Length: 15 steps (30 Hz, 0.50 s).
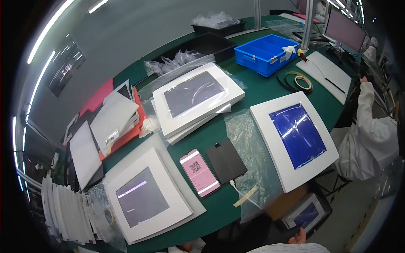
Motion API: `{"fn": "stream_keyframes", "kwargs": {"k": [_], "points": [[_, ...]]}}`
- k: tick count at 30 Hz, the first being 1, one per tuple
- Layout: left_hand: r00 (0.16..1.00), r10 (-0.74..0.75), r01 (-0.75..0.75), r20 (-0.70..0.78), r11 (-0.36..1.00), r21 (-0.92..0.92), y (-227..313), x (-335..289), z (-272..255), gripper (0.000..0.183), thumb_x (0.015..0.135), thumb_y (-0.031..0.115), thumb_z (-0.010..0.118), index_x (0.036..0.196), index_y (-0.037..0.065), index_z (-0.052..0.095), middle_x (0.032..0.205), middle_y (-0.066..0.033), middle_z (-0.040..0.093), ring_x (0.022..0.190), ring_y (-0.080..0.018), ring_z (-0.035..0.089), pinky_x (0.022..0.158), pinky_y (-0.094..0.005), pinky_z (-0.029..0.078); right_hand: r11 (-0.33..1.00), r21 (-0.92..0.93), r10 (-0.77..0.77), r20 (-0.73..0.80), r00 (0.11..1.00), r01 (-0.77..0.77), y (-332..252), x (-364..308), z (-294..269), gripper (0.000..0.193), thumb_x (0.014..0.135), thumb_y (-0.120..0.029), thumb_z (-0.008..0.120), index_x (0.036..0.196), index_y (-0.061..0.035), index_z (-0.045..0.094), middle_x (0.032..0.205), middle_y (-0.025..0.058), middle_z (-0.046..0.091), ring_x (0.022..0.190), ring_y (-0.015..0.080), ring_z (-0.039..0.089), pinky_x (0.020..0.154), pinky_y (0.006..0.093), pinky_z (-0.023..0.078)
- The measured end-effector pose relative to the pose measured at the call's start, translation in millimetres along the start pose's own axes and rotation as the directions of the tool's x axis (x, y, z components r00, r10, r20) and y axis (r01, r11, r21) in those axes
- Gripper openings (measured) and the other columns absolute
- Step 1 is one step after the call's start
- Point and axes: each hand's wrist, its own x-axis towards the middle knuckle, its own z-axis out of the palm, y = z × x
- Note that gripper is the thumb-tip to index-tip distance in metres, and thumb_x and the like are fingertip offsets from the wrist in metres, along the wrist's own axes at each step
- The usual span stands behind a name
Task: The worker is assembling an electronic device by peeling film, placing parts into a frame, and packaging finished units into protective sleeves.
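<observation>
At the bottom edge, only a sliver of my left hand (184,247) shows beside a white cuff, below the table edge; its fingers are hidden. My right hand (298,237) is curled, low at the right, next to a framed panel with a blue screen (288,222) below table level. What its fingers hold, if anything, I cannot make out. On the table nearest me lies a white-framed panel with a grey screen (143,202) on a foam sheet. A phone with a pink screen and a square code (200,173) lies beside a dark flat box (226,160) with a white cable.
Another white-framed panel, film-covered (194,95), rests on a stack at centre. One with a blue screen (297,135) overhangs the right edge. Behind stand a blue divided bin (253,61), tape rolls (303,84) and foam sheets (114,118). A person in white (367,135) sits at right.
</observation>
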Motion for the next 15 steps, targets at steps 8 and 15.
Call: {"fn": "stream_keyframes", "kwargs": {"k": [8, 15], "points": [[0.915, -0.052, 0.348, 0.400, 0.602, -0.719, 169, -130, -2, 0.027, 0.097, 0.024, 0.052, 0.101, -0.002, 0.057, 0.072, 0.0007, 0.048, 0.058, -0.0071, 0.039, 0.053, -0.0207, 0.032, 0.944, 0.111, 0.306, 0.055, 0.950, -0.310, -144, 72, 118, 0.045, 0.075, -0.003, 0.072, 0.114, 0.0017, 0.050, 0.101, 0.0135, 0.064, 0.087, 0.0247, 0.067, 0.066, 0.0386, 0.060], [0.993, -0.021, 0.112, 0.117, 0.490, -0.865, 264, -201, -40, 0.026, 0.097, 0.022, 0.051, 0.094, -0.003, 0.058, 0.067, 0.0012, 0.045, 0.054, -0.0060, 0.034, 0.051, -0.0199, 0.028, 0.936, -0.046, 0.351, 0.069, 0.934, -0.348, -240, 70, 161, 0.037, 0.081, -0.003, 0.066, 0.114, 0.0018, 0.051, 0.100, 0.0128, 0.064, 0.084, 0.0220, 0.067, 0.065, 0.0373, 0.061]]}}
